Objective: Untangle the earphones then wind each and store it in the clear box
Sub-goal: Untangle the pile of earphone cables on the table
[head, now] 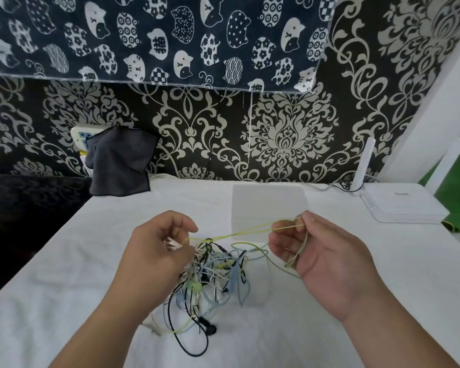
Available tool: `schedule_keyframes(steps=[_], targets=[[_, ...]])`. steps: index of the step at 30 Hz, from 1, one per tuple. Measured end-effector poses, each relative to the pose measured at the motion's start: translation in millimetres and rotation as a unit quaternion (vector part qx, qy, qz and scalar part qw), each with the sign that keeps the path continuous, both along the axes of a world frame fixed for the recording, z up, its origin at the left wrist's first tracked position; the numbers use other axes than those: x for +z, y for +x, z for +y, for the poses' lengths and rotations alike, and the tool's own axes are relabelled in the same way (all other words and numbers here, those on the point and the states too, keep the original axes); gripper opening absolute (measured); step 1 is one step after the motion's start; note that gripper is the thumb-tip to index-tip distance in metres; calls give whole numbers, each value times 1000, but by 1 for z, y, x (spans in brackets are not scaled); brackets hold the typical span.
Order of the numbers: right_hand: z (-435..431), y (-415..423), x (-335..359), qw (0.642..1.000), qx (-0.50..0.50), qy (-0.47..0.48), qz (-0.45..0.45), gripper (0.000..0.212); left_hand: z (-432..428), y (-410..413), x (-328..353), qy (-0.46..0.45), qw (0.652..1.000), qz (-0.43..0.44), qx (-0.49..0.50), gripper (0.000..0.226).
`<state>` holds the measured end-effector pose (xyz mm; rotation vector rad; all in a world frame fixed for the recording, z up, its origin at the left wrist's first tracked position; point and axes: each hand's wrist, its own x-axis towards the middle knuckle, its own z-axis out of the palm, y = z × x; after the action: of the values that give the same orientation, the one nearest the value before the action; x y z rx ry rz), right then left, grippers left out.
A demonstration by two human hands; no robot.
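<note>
A grey cloth (120,160) hangs against the patterned wall at the far left edge of the desk (64,261), at about 10 o'clock from the tangle of earphones (213,274). The desk has a white cover.

The left hand (157,251) is at 9 o'clock to the tangle, raised above the desk. Its fingers are curled and pinch a few white cords at the top of the tangle. The tangle hangs from that grip down to the desk, a knot of white, blue, black and yellow-green cords. A black earbud (210,329) lies on the desk at 6 o'clock, and a pale green earbud (194,286) shows inside the knot.

A yellow-green cord (239,232) runs taut from the top of the tangle toward 2 o'clock. The clear box (268,203) stands on the desk behind it, at 1 o'clock from the tangle, with nothing visible inside.

The right hand (324,261) is at 3 o'clock, palm turned inward. Thumb and forefinger pinch the yellow-green cord, and slack loops of it hang across the palm.

A white router (398,205) sits at the far right of the desk, at 2 o'clock.
</note>
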<state>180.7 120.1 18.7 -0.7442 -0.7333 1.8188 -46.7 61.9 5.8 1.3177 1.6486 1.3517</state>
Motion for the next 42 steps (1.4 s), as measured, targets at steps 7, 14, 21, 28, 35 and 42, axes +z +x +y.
schedule_keyframes(steps=[7, 14, 21, 28, 35, 42], targets=[[7, 11, 5, 998, -56, -9, 40, 22, -4, -2, 6, 9, 989, 143, -22, 8], [10, 11, 16, 991, -110, -16, -71, 30, 6, -8, 10, 23, 983, 178, 36, 19], [-7, 1, 21, 949, 42, 40, -310, 22, 6, -7, 9, -26, 985, 167, 24, 37], [-20, 0, 6, 767, 236, 108, -587, 20, 7, 3, 4, -40, 989, 142, 32, 28], [-13, -7, -16, 717, 160, 193, -651, 57, 9, 5, 6, -31, 992, 125, -16, 27], [-18, -16, -17, 779, 77, 264, -564, 26, 0, 7, 4, -19, 992, 119, -39, 25]])
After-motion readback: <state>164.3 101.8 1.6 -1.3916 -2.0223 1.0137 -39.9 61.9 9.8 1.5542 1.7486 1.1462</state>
